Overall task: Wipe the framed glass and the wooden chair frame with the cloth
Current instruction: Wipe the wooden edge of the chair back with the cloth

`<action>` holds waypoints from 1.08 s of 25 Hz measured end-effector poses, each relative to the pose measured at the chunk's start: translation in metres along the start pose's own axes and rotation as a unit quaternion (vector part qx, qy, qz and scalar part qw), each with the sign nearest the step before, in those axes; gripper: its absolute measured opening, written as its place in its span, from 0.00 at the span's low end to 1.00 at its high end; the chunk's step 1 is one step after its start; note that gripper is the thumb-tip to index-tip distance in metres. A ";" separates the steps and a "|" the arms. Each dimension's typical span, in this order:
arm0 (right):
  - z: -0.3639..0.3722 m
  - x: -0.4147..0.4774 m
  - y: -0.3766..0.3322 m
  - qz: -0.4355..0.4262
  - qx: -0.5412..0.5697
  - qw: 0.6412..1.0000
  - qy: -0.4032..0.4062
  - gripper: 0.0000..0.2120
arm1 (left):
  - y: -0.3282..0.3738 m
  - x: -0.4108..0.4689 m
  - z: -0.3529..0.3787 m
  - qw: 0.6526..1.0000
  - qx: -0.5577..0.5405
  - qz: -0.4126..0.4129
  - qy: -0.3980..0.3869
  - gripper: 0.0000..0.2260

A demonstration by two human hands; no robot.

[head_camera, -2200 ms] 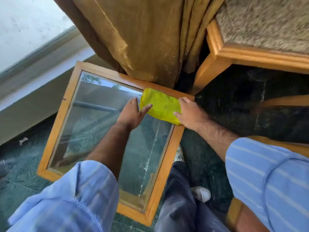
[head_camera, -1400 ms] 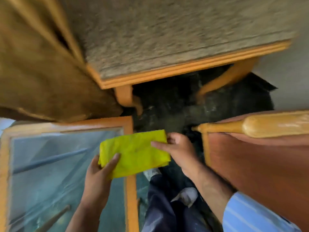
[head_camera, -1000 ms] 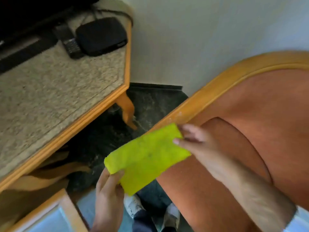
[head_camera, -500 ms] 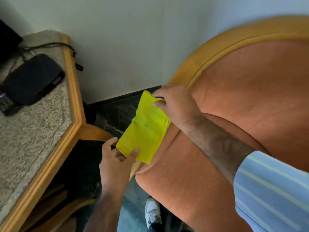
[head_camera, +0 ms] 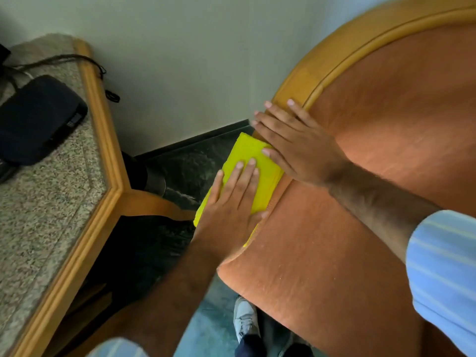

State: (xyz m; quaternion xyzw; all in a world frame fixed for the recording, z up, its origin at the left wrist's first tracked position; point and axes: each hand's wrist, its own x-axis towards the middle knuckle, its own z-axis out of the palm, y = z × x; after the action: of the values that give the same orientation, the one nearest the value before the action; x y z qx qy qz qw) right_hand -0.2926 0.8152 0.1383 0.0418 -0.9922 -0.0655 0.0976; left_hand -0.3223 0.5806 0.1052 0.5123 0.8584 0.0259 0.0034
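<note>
A folded yellow cloth (head_camera: 253, 161) lies over the left edge of the chair, where the wooden chair frame (head_camera: 306, 78) curves down beside the orange upholstery (head_camera: 386, 140). My left hand (head_camera: 233, 202) presses flat on the cloth's lower half, fingers spread. My right hand (head_camera: 296, 143) rests flat on the frame and upholstery just above the cloth, its thumb touching the cloth's upper edge. The framed glass is out of view.
A wooden-edged table (head_camera: 103, 140) with a speckled stone top stands at the left, carrying a black box (head_camera: 36, 119) and a cable. A pale wall is behind. Dark green floor and my white shoe (head_camera: 244, 318) show between table and chair.
My view swung from the framed glass on the floor up to the chair. Both hands carried the cloth over and laid it on the chair's frame edge; they now press flat instead of pinching.
</note>
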 end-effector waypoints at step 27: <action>0.026 0.011 0.007 0.004 -0.053 0.995 0.079 0.28 | 0.002 0.009 0.013 0.998 0.036 -0.034 -0.035 0.34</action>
State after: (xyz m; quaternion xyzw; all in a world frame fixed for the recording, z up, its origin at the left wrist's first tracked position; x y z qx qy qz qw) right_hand -0.3094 0.8247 0.1162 0.0382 -0.9766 -0.1137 0.1785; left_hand -0.3241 0.5897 0.0929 0.4828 0.8753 -0.0233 0.0153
